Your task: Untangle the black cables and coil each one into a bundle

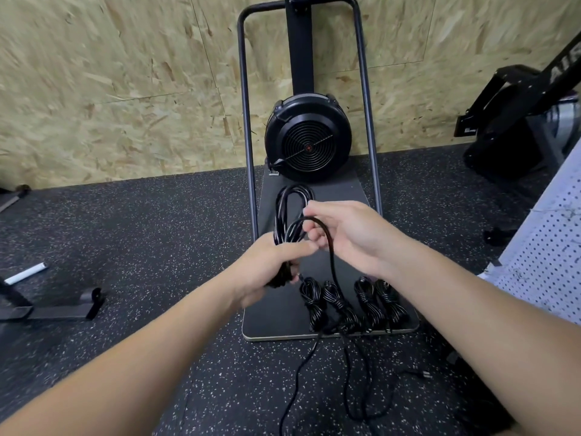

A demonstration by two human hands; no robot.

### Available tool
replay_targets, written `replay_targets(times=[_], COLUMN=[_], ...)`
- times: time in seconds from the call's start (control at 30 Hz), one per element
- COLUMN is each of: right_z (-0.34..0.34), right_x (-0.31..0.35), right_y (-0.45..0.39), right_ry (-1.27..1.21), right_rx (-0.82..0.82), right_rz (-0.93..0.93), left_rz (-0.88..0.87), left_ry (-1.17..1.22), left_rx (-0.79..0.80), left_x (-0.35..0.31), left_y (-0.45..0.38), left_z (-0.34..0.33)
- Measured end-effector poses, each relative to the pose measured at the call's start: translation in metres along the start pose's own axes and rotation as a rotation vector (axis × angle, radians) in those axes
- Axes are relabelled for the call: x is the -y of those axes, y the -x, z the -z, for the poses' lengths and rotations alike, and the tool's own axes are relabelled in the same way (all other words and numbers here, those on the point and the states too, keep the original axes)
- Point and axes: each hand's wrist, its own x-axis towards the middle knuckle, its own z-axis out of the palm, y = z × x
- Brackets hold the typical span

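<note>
l hand (273, 266) grips cable loops (290, 212) (lower ends hidden); r hand (347, 234) pinches strand.

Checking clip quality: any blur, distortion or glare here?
Head view: motion blur smears the OSB wall at upper left; wide-angle bending bows the floor edge; sheen streaks the coiled bundles; both hands and the held cable stay fairly sharp.

We are in a gym: speckled rubber floor (157, 247), a fan-wheel ski machine (308, 136), another air machine (518, 121) beside chipboard walls (110, 89).
</note>
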Motion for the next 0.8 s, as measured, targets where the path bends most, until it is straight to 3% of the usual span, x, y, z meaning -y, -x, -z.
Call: replay_targets(times=[0.07, 0.2, 0.33, 0.47, 0.53, 0.7, 0.8], right_z=[0.008, 0.021, 0.026, 0.025, 0.025, 0.009, -0.006], right_x=[-0.002, -0.017, -0.035, -0.03, -0.016, 0.007, 0.011], right_y=[-0.001, 0.0, 0.001, 0.002, 0.003, 0.006, 0.01], right_ry=[0.061, 0.59, 0.803, 1.019, 1.003, 0.538, 0.542], right_rx=[-0.002, 0.048, 0.214, 0.199, 0.123, 0.017, -0.044], right_rz=[0.014, -0.012, -0.086, -0.056, 0.044, 0.225, 0.278], left_rz=[-0.01, -0.048, -0.067, -0.081, -0.077, -0.077, -0.091], left_ry=[0.047, 0.09, 0.143, 0.222, 0.224, -0.065, -0.153], left_rx=[-0.082, -0.173, -0.163, -0.207, -0.223, -0.199, -0.094], left_x=[0.0, -0.001, 0.0, 0.003, 0.004, 0.011, 0.011], left_y=[-0.004, -0.008, -0.006, -0.009, -0.01, -0.005, 0.003], left_z=[0.007, 0.011, 0.012, 0.019, 0.026, 0.031, 0.01])
